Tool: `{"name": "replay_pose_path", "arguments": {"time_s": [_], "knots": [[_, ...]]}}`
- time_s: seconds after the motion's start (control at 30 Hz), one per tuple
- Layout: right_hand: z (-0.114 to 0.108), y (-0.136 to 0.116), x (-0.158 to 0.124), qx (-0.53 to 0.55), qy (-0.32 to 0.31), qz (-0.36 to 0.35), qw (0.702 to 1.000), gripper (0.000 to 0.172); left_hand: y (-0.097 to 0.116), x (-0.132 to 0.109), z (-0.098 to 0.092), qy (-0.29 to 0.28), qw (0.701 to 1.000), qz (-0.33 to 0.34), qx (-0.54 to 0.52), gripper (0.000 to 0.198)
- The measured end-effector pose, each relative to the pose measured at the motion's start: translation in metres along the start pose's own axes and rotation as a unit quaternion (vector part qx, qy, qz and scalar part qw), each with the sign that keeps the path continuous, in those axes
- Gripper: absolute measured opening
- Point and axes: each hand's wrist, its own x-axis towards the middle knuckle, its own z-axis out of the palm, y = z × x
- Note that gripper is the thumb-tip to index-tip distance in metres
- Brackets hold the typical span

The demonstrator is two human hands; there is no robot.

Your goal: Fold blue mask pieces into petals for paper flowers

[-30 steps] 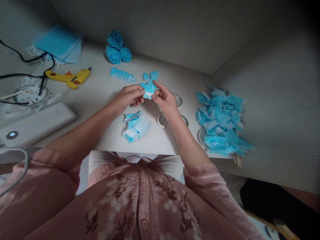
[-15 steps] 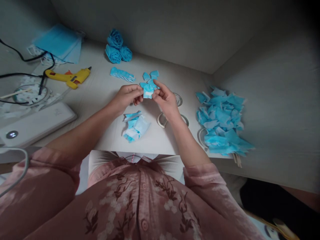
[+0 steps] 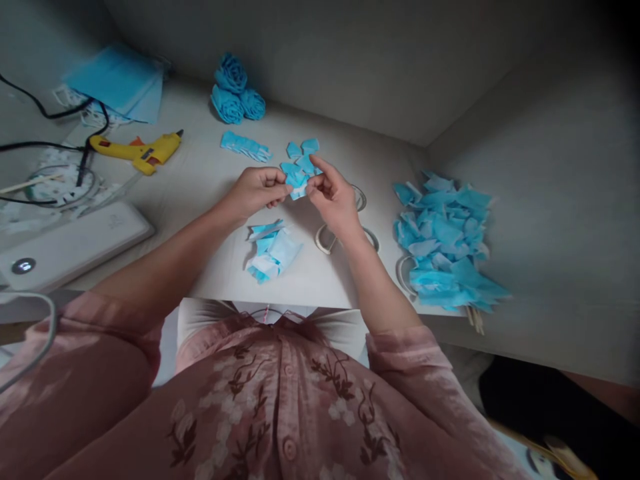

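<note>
Between my two hands, above the middle of the table, is a small blue and white fabric piece [image 3: 299, 191]. My left hand [image 3: 261, 189] pinches its left edge with thumb and fingers. On its right edge my right hand [image 3: 334, 195] closes thumb and fingers, the index finger raised. Small blue cut pieces [image 3: 310, 145] lie just behind the hands. A row of overlapping blue pieces [image 3: 245, 146] rests to their left. Nearer to me lies a loose heap of blue and white pieces [image 3: 274, 252].
Three blue fabric roses [image 3: 229, 103] stand at the back. A yellow glue gun [image 3: 145, 152], blue masks [image 3: 117, 80] and a white power bank [image 3: 75, 245] are left. Tape rings [image 3: 325, 240] lie by my right forearm; crumpled blue pieces [image 3: 445, 233] pile at right.
The held piece has tilted and its white strip shows at a different angle. My left thumb has shifted slightly to the right along it.
</note>
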Motion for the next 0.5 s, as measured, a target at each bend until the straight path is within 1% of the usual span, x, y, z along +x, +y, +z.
{"name": "replay_pose_path", "arguments": {"time_s": [0.07, 0.13, 0.2, 0.27, 0.37, 0.5], "knots": [[0.000, -0.001, 0.000, -0.021, 0.017, -0.011, 1.000, 0.051, -0.001, 0.000, 0.000, 0.001, 1.000, 0.004, 0.003, 0.023], [0.000, -0.007, -0.002, -0.060, 0.051, -0.037, 0.996, 0.045, -0.001, 0.000, 0.000, 0.011, 1.000, 0.011, 0.000, 0.024], [0.000, -0.016, -0.005, -0.117, 0.088, -0.069, 0.987, 0.035, -0.001, 0.000, 0.000, 0.027, 0.999, 0.014, -0.008, 0.024], [0.000, -0.026, -0.008, -0.174, 0.104, -0.092, 0.975, 0.026, 0.000, 0.000, 0.001, 0.036, 0.999, 0.013, -0.014, 0.025], [0.003, -0.034, -0.012, -0.238, 0.085, -0.091, 0.963, 0.024, 0.000, -0.001, 0.002, 0.035, 0.999, 0.012, -0.013, 0.026], [0.007, -0.034, -0.013, -0.283, 0.057, -0.076, 0.955, 0.022, 0.000, -0.002, 0.005, 0.027, 0.999, 0.013, -0.014, 0.025]]}}
